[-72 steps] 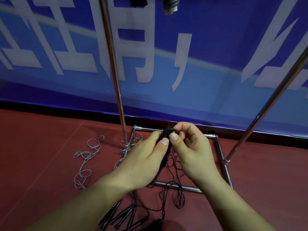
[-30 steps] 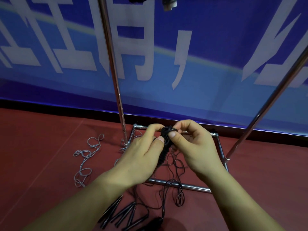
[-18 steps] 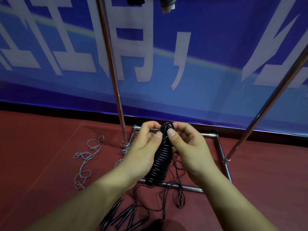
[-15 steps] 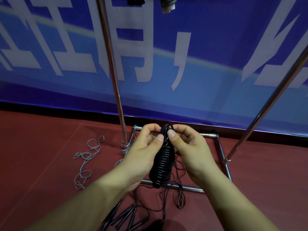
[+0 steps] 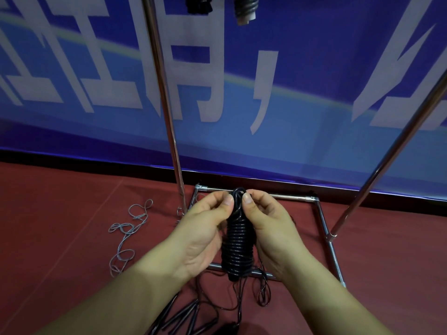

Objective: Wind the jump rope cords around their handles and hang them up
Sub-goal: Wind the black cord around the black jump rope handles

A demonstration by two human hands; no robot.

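Note:
A black jump rope bundle, its cord wound in tight coils round the handles, hangs upright between my hands at the picture's centre. My left hand pinches the cord loop at the bundle's top from the left. My right hand pinches the same loop from the right. Two wound bundles, one black and one grey, hang at the top edge, partly cut off. Loose black ropes with handles lie tangled on the floor below my wrists.
A chrome rack has a rectangular base on the red floor, with one upright pole on the left and another on the right. A grey rope lies loose to the left. A blue banner stands behind.
The wound bundle swung from lying along my left palm to hanging upright. Both hands shifted to pinch the loop at its top.

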